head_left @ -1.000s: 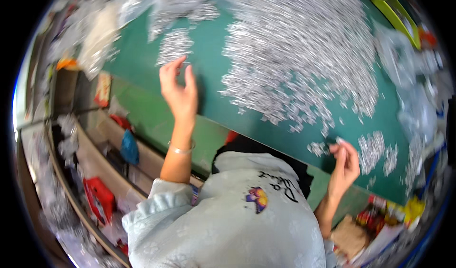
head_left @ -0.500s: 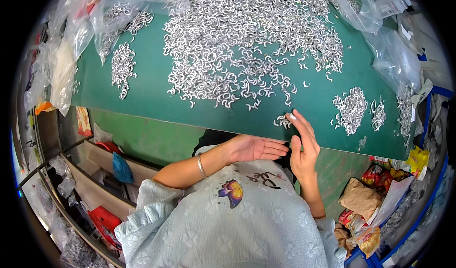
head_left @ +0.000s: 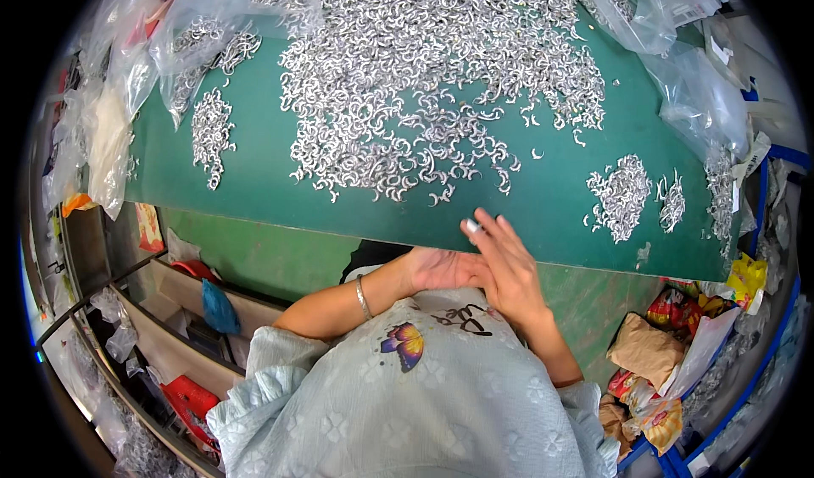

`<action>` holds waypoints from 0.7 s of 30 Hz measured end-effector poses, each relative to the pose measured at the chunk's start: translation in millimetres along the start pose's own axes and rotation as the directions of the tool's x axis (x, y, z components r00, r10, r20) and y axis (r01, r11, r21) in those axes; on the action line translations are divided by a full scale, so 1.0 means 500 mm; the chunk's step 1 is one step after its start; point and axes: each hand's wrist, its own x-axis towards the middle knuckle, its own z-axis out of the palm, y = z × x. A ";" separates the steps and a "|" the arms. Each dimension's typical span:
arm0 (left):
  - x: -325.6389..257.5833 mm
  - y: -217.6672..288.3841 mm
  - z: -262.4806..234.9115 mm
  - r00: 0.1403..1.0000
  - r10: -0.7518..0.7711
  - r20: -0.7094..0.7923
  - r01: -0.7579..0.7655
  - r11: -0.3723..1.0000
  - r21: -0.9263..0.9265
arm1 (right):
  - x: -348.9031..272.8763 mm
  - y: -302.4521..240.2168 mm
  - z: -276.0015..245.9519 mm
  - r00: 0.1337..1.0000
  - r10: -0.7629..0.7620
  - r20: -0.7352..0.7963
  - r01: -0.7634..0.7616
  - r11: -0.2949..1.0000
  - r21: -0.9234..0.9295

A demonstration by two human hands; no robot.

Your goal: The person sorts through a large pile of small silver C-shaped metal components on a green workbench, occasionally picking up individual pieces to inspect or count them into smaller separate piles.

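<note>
Small curved silver metal pieces (head_left: 407,46), shaped like little crescents, lie in a broad heap on the green tabletop (head_left: 254,173). My left hand (head_left: 443,269) is palm up and slightly cupped just below the table's near edge. Its fingertips disappear under my right hand, so whether any pieces rest there is hidden. Crossing over them, my right hand (head_left: 506,262) reaches to the table edge with its fingers apart, slightly blurred, and something whitish on one fingertip. No piece shows between those fingers.
Smaller piles of the pieces sit at left (head_left: 212,135) and right (head_left: 621,198). Clear plastic bags (head_left: 695,97) flank the heap. Below left are open drawers with a red container (head_left: 188,406); below right, food packets and a brown paper bag (head_left: 649,348).
My right hand has moved left and toward me, over my left fingers. The few metal pieces beside its fingertips at the table edge no longer show there. My left hand stays nearly in place.
</note>
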 end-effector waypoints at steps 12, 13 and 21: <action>-0.024 -0.016 0.011 0.935 0.055 -0.351 0.225 0.671 0.706 | -0.051 0.017 -0.035 0.959 0.040 -0.282 0.080 0.912 0.402; -0.019 -0.042 0.053 0.837 0.109 -0.537 0.376 0.597 0.708 | -0.050 0.016 -0.036 0.885 0.153 -0.439 0.039 0.917 0.398; 0.132 -0.087 0.248 0.930 0.280 -0.237 -0.007 0.660 0.751 | -0.051 0.100 -0.091 0.380 0.432 -0.818 -0.019 0.888 0.459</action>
